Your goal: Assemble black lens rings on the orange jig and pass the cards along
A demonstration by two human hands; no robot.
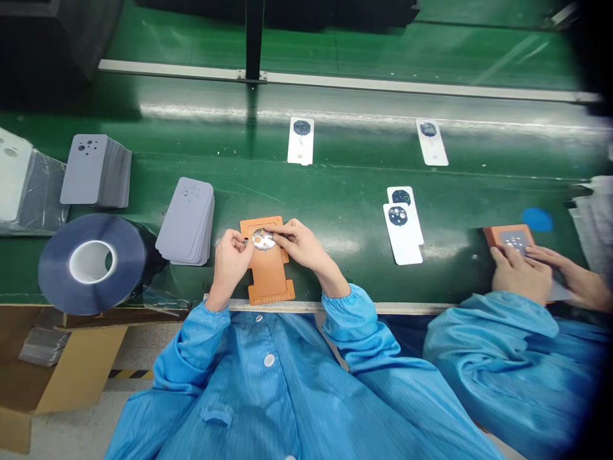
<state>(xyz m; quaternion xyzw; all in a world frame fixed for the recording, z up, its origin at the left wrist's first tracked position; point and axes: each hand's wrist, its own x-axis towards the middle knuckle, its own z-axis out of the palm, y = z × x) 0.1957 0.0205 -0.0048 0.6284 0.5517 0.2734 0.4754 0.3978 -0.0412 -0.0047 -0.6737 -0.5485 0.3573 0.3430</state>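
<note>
An orange plate-shaped fixture [269, 278] lies on the green bench in front of me, with a shiny round silver piece with holes [263, 239] at its upper end. At the left edge of this disc, my left hand [233, 259] is closed in a pinch; a small dark bit shows at the fingertips, too small to name. From the right, my right hand [304, 245] reaches over the fixture with fingers stretched and apart, touching the disc's upper and right rim. Left of my hands stands a stack of grey phone-shaped sheets [186, 220].
Further left are another grey stack [96, 171], a wrapped stack [33, 185] and a large film roll [93, 263]. White cards with dark discs [405, 236] lie on the bench [335, 198]. At right, a co-worker's hands [522, 275] are at another orange fixture [493, 235].
</note>
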